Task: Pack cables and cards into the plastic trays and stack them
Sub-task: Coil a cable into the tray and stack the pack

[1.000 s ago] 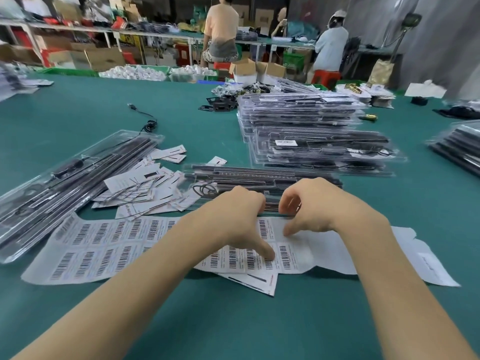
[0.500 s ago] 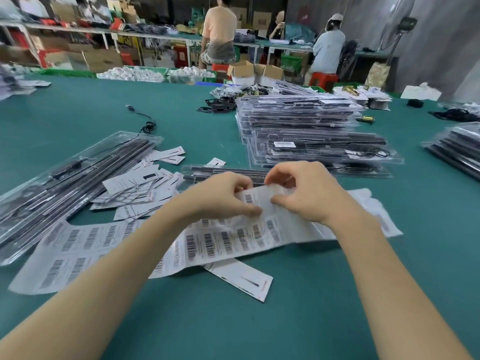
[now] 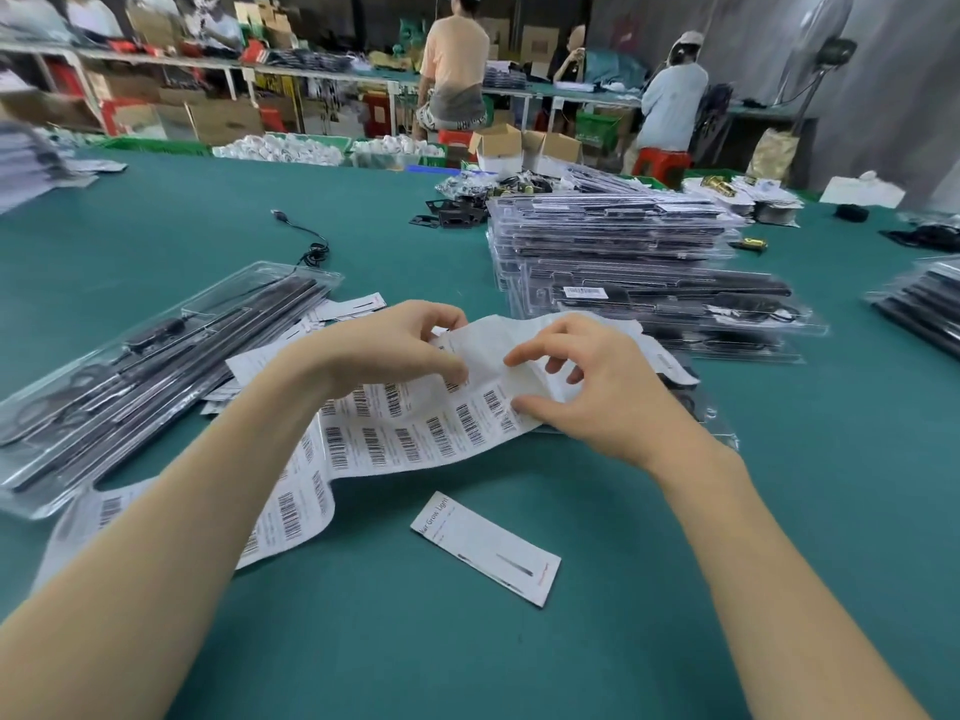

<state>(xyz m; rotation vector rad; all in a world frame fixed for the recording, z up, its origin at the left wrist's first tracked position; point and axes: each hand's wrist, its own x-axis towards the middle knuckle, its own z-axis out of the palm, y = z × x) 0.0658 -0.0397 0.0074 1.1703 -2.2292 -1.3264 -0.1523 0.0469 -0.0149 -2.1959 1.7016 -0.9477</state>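
Head view: left hand (image 3: 384, 350) and right hand (image 3: 587, 392) both pinch the long white barcode label sheet (image 3: 415, 439), raised above the green table (image 3: 519, 641); stack of clear plastic trays (image 3: 623, 262) behind; white printed card (image 3: 488, 548) lies near.

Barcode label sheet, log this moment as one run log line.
stage: peeling label | left hand: pinches barcode label sheet | right hand: pinches sheet edge | card: flat on table | packed tray stack: behind
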